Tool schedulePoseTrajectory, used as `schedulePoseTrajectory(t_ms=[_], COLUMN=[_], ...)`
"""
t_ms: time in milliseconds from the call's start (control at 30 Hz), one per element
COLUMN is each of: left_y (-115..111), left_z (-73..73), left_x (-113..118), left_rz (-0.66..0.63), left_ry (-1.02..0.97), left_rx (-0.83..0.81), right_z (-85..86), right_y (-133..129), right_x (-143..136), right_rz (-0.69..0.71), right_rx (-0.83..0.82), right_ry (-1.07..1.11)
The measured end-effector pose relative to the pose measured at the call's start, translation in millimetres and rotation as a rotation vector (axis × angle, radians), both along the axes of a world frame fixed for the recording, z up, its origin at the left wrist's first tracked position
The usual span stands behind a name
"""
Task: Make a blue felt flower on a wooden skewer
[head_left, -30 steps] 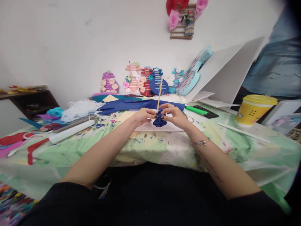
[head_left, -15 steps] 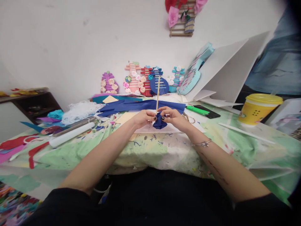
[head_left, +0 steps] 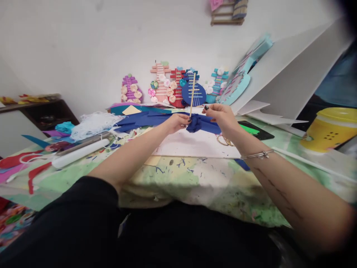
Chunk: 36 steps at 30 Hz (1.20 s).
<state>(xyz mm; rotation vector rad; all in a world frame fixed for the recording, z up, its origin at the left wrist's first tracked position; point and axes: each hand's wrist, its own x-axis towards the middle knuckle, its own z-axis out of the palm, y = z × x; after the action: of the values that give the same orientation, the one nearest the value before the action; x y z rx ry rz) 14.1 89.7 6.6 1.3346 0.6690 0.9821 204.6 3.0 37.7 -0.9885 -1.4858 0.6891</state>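
Note:
My left hand (head_left: 177,123) pinches a crumpled dark-blue paper bundle (head_left: 194,124), at the foot of a thin wooden stick (head_left: 192,95). The stick points up, tilted slightly right. My right hand (head_left: 223,116), with a bracelet at its wrist, hovers just right of the bundle, fingers bent and apart, holding nothing that I can see. Beneath both hands lies a white board (head_left: 192,147). Behind the bundle, flat blue sheets (head_left: 147,118) spread across the table.
Small decorated lutes, among them a blue lute (head_left: 192,93), lean on the wall. Left are a tangle of white string (head_left: 96,124) and a white rod (head_left: 80,153). To the right are gold-handled scissors (head_left: 224,140), a green cutter (head_left: 250,129) and a yellow cup (head_left: 329,130).
My right hand has come off the blue bundle and moved up and right. The bundle and stick have risen slightly in my left hand. The view has also shifted.

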Motion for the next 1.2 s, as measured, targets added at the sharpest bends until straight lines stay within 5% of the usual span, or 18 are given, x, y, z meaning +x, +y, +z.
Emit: schedulePoseTrajectory(t_ms=[167, 333, 600, 767, 1200], left_y=[31.3, 30.0, 11.5, 3.5, -3.3], left_z=[8.0, -13.7, -25.7, -22.1, -14.5], left_x=[15.6, 23.7, 22.4, 24.0, 15.6], left_rz=[-0.056, -0.038, 0.007, 0.04, -0.007], left_ry=[-0.012, -0.093, -0.192, -0.195, -0.159], left_rx=[0.04, -0.049, -0.181, -0.289, -0.547], right_z=[3.1, -3.6, -9.2, -19.1, -37.5], right_y=[23.9, 63.9, 121.2, 125.9, 117.4], right_x=[8.4, 2.5, -13.5, -11.0, -9.8], right_rz=[-0.084, -0.115, 0.323, 0.491, 0.475], right_rx=[-0.03, -0.094, -0.223, -0.254, -0.429], right_ry=[-0.001, 0.161, 0.18, 0.363, 0.459])
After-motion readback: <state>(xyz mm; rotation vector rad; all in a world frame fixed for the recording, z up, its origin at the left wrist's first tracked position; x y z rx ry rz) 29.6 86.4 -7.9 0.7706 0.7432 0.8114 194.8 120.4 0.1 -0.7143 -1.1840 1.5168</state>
